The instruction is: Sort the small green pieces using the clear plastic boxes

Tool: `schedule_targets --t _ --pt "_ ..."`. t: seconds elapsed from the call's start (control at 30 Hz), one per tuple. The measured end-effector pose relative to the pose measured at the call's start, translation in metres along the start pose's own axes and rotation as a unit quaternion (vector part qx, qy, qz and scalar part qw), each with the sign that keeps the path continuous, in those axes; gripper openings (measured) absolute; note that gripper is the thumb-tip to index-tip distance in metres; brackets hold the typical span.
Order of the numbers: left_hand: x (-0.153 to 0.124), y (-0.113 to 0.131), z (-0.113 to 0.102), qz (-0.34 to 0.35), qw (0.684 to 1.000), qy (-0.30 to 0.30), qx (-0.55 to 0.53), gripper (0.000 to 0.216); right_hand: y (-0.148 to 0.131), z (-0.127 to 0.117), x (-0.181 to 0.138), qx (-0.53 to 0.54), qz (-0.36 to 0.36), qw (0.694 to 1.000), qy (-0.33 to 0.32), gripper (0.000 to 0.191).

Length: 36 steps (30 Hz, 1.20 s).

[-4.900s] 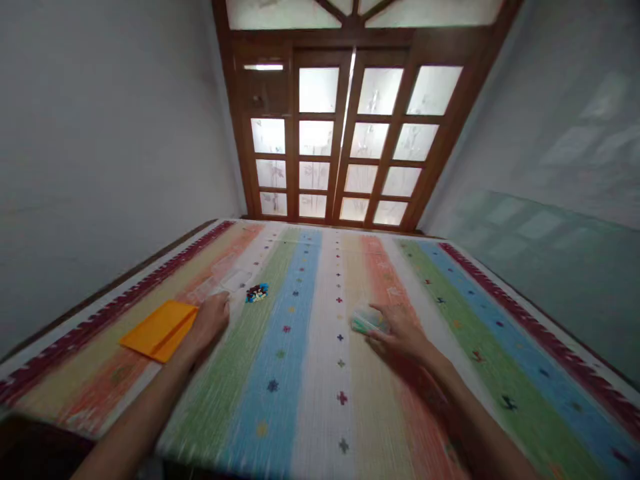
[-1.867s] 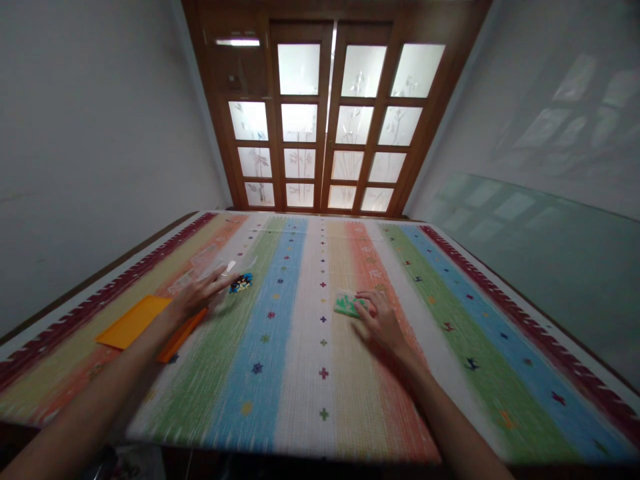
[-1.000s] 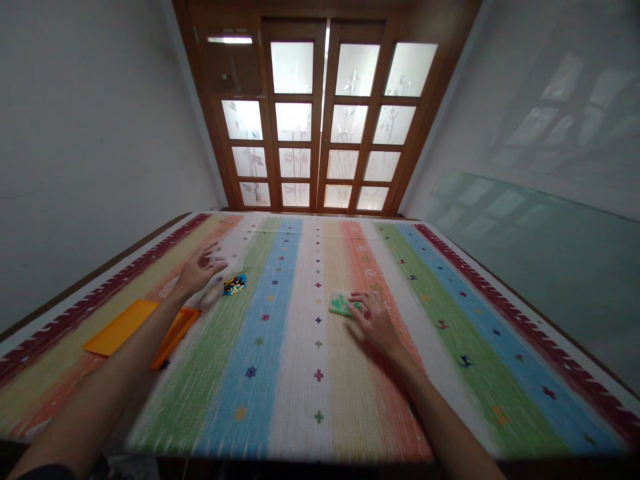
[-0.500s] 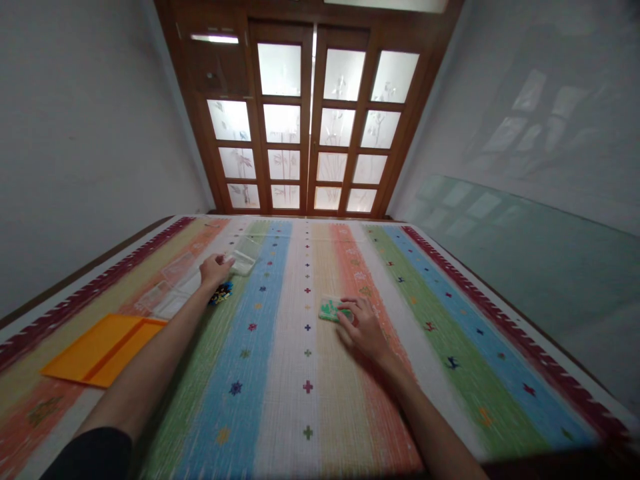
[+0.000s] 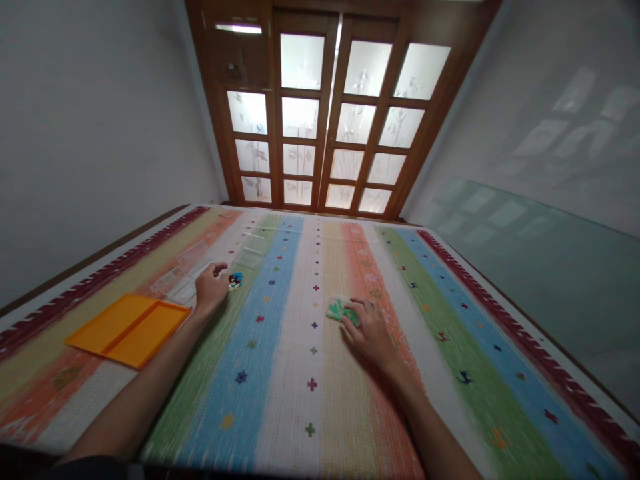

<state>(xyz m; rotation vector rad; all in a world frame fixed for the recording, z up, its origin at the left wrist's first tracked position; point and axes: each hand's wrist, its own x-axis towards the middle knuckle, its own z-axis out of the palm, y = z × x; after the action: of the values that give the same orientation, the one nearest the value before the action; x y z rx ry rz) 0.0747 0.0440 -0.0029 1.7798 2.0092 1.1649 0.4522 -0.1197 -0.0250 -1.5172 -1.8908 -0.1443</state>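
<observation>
My right hand (image 5: 373, 330) grips the right end of a small clear plastic box (image 5: 332, 300) that holds green pieces (image 5: 341, 311). Its thumb and fingertips lie on the box, which rests on the striped tablecloth. My left hand (image 5: 213, 287) hovers with curled fingers a little apart, and nothing shows between them. Just right of its fingertips is a small heap of blue, black and yellow pieces (image 5: 235, 281). Beyond that hand an open clear box (image 5: 250, 257) sits on the cloth with its lid raised.
An orange tray (image 5: 133, 327) with a dividing ridge lies left of my left forearm. More clear plastic boxes (image 5: 183, 290) are behind it, partly hidden by my hand. Wooden doors with glass panes (image 5: 317, 113) stand past the table's far edge, with walls on both sides.
My left hand has let go of the open clear box and drawn back beside the heap of pieces. My right hand stays on the box of green pieces. The camera view has shifted slightly.
</observation>
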Motion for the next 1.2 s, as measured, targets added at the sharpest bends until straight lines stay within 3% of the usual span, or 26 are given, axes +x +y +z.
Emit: schedule_targets --t 0.1,0.23,0.5,0.93,1.13,1.2 --pt "-0.017 -0.015 -0.010 -0.016 1.000 0.009 0.003 0.038 -0.003 0.004 0.000 -0.007 -0.009 1.000 -0.003 0.022" --pt "-0.027 -0.022 -0.009 -0.032 0.998 -0.055 -0.005 0.061 -0.007 0.010 -0.001 -0.024 -0.008 1.000 -0.012 0.032" --pt "-0.008 -0.011 0.009 -0.020 0.996 -0.083 -0.027 0.080 0.002 0.014 -0.003 -0.028 -0.009 0.999 -0.018 0.041" --pt "-0.004 -0.002 0.004 0.045 0.989 -0.128 -0.062 0.067 0.011 0.010 -0.002 0.004 0.013 1.000 -0.015 0.042" --pt "-0.020 0.011 -0.002 0.141 0.988 -0.034 -0.045 0.047 0.012 0.003 0.001 0.027 0.007 1.000 -0.012 0.037" --pt "-0.038 0.020 -0.002 0.190 0.979 -0.051 -0.056 0.044 0.008 0.001 0.003 0.045 -0.015 0.999 -0.011 0.036"
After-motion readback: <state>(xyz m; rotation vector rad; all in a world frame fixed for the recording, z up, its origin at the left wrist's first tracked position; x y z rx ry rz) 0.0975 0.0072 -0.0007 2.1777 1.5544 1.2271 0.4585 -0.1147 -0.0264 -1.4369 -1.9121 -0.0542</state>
